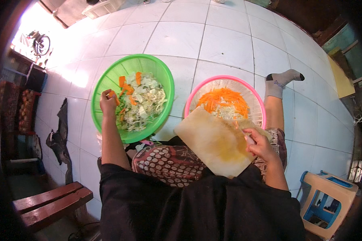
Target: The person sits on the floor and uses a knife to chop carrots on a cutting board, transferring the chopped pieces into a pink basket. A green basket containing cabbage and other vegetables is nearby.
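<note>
My left hand (107, 105) is inside a green plastic basket (168, 93), its fingers on a piece of carrot (112, 94). Shredded cabbage (150, 99), more carrot pieces (127, 88) and some chopped greens (120, 116) lie in that basket. A worn, stained cutting board (211, 135) rests across my lap, its far edge over a pink-rimmed basket (264, 111). Thin carrot strips (224, 96) lie over pale shreds in the pink-rimmed basket. Above the board's right side, my right hand (261, 146) grips the pale handle of what looks like a knife (249, 139); its blade is hard to make out.
White tiles (226, 42) cover the floor. My socked foot (282, 79) extends beyond the pink-rimmed basket. A plastic stool (328, 198) stands at lower right, a wooden bench (54, 205) at lower left. Dark cloth (60, 138) lies on the left. A pink handle (147, 142) shows by the green basket.
</note>
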Tool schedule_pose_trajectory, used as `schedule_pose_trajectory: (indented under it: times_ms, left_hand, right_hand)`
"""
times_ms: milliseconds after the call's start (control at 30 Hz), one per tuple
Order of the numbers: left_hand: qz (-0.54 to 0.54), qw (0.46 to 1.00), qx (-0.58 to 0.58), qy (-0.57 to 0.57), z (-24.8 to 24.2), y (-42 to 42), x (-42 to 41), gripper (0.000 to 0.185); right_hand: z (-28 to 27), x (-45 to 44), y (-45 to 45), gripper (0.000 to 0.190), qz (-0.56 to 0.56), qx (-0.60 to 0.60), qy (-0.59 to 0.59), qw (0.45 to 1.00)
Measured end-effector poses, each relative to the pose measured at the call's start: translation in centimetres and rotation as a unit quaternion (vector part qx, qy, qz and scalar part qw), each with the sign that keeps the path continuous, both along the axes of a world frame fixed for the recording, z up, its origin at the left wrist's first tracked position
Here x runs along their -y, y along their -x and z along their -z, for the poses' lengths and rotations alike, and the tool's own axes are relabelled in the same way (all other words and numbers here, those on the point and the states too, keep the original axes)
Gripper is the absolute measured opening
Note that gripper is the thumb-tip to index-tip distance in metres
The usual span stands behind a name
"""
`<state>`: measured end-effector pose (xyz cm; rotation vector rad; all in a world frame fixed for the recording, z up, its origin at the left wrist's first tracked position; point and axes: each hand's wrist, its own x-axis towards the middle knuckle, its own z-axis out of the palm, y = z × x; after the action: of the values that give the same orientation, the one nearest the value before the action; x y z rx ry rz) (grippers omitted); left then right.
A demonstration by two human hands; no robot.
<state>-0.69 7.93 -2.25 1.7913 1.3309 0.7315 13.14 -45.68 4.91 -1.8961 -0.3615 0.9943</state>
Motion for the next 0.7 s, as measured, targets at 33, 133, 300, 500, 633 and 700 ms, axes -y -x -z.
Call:
schedule_pose_trajectory:
  times_ms: [33,133,300,500,633,700]
  left_hand:
    - [0.026,0.998,0.046,0.032,-1.5,0.2,1.3,0.022]
    - [0.106,0.975,0.165,0.106,-6.1,0.8,6.2,0.024]
    - [0.233,0.902,0.266,0.249,-8.3,0.7,20.8,0.021]
    - [0.363,0.894,0.119,0.233,-3.7,-2.2,34.9,0.023]
    - [0.428,0.887,-0.004,-0.172,-1.2,-2.9,36.0,0.032]
    - [0.381,0.893,0.052,-0.233,-0.4,-3.0,36.1,0.034]
  right_hand:
    - [0.3,0.4,0.1,0.053,-0.033,-0.029,0.002,0.999]
    - [1.7,1.9,-0.3,0.047,-0.071,-0.076,0.002,0.995]
    - [4.2,2.9,-3.2,0.044,0.042,-0.018,0.022,0.999]
    - [4.0,1.8,-1.2,0.043,0.064,-0.007,-0.075,0.995]
    - [2.9,1.6,2.0,0.04,-0.028,0.13,0.107,0.985]
    - [2.5,1.5,3.0,0.041,-0.043,0.223,0.129,0.965]
